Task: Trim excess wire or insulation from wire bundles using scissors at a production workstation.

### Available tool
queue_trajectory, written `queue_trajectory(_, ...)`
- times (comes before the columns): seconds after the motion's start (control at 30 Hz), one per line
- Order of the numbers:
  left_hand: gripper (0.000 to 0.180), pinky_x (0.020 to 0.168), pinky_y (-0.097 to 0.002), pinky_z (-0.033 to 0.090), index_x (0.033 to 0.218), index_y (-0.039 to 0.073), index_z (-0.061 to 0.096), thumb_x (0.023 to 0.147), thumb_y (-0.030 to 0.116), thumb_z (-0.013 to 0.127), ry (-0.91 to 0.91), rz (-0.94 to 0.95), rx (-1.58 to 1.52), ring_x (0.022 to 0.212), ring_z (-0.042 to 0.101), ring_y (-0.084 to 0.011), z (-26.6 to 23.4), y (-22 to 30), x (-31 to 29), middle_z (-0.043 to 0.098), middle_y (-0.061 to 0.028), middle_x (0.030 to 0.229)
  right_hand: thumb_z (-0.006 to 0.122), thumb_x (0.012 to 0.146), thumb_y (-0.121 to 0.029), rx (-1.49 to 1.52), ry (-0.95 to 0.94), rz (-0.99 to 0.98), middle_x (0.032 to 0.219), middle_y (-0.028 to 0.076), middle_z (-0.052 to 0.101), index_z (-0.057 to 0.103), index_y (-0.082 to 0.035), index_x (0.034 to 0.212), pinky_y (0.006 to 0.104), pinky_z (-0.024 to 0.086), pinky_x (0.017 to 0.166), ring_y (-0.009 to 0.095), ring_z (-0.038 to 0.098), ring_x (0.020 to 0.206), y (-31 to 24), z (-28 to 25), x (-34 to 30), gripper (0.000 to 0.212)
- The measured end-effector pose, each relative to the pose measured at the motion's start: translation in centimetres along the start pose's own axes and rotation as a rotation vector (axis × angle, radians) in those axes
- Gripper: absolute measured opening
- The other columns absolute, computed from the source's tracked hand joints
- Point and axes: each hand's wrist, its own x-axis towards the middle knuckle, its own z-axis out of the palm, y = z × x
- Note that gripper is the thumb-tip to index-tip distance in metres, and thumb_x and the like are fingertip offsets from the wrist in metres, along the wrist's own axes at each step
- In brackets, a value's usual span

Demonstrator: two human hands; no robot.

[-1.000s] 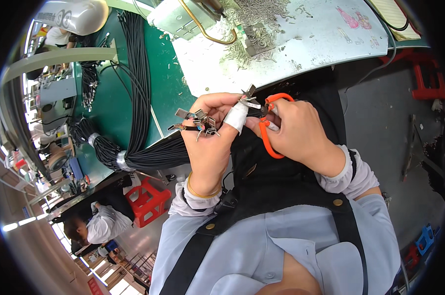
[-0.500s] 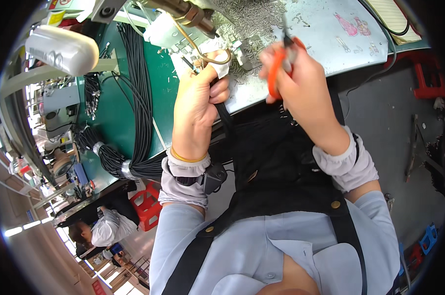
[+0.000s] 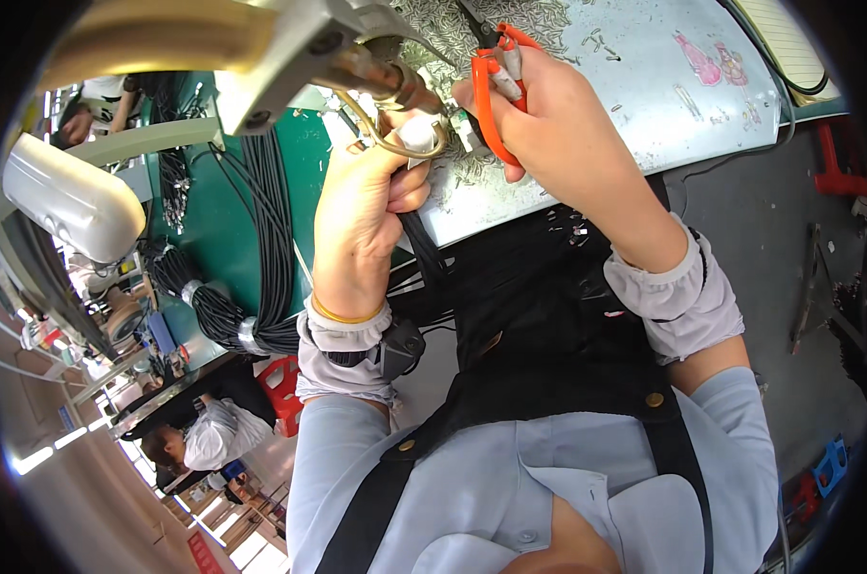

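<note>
Beside the bent brass tube [image 3: 381, 142] of the machine head [image 3: 304, 53], the left hand [image 3: 362, 206] is gripping black cables [image 3: 424, 251], its fingers closing around them; their upper ends are not showing clearly. The wearer seems to be presenting those ends to the machine, which is probably calling for a steady hold with the thumb clear of the metal. The right hand's [image 3: 563, 115] fingers are wrapping the orange-handled snips [image 3: 484, 107], above small metal pins [image 3: 601, 45] lying on the white-topped desk [image 3: 644, 134].
</note>
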Motion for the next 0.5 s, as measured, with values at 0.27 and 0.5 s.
queue_trajectory(0.27, 0.009, 0.036, -0.0168, 0.018, 0.083, 0.002, 0.055, 0.076, 0.004, 0.061, 0.039, 0.044, 0.012, 0.039, 0.027, -0.0016, 0.4, -0.3, -0.2, 0.043, 0.0034, 0.058, 0.05, 0.085, -0.015, 0.022, 0.027, -0.099, 0.056, 0.0, 0.047, 0.055, 0.001, 0.089, 0.0209, 0.035, 0.039, 0.006, 0.043, 0.041, 0.6, 0.2, -0.3, 0.017)
queue_trajectory(0.5, 0.013, 0.037, -0.0165, 0.02, 0.087, 0.0, 0.057, 0.075, 0.002, 0.061, 0.033, 0.045, 0.083, 0.043, 0.032, -0.002, 0.5, -0.2, -1.2, 0.049, 0.0, 0.063, 0.053, 0.085, -0.014, 0.028, 0.033, -0.107, 0.057, -0.001, 0.045, 0.053, 0.0, 0.085, 0.0188, 0.035, 0.04, 0.005, 0.043, 0.044, 0.4, 0.3, -1.4, 0.015)
